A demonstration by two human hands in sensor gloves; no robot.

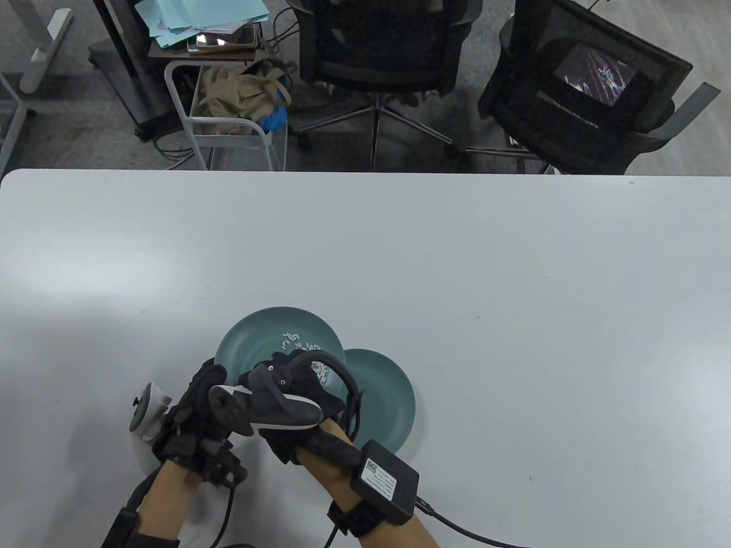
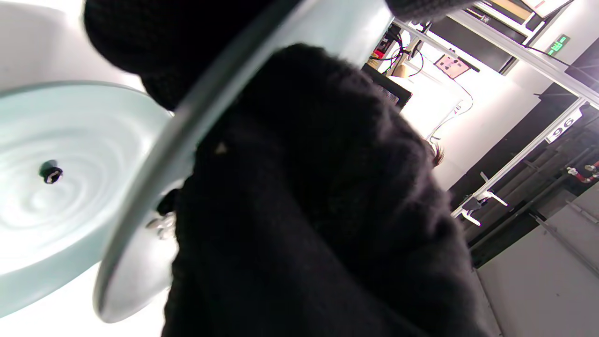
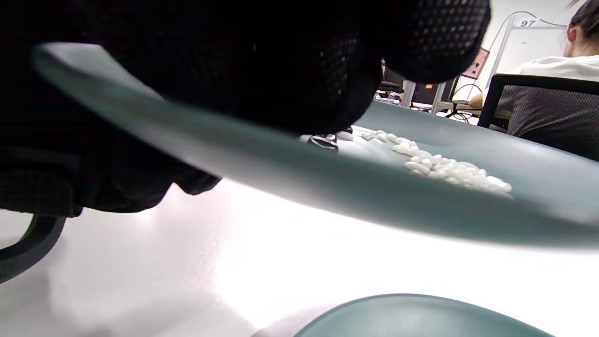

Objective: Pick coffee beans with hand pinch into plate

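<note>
Two teal plates sit near the table's front edge. The left plate holds several small white beans; its right edge overlaps the empty right plate. My left hand grips the left plate's near-left rim, and the left wrist view shows the rim running between my gloved fingers. My right hand reaches down into the left plate. In the right wrist view its fingertips touch the plate beside the beans. Whether they pinch a bean is hidden.
The white table stretches wide behind and to the right of the plates. The right plate's rim shows low in the right wrist view. Two office chairs and a cart stand beyond the far edge.
</note>
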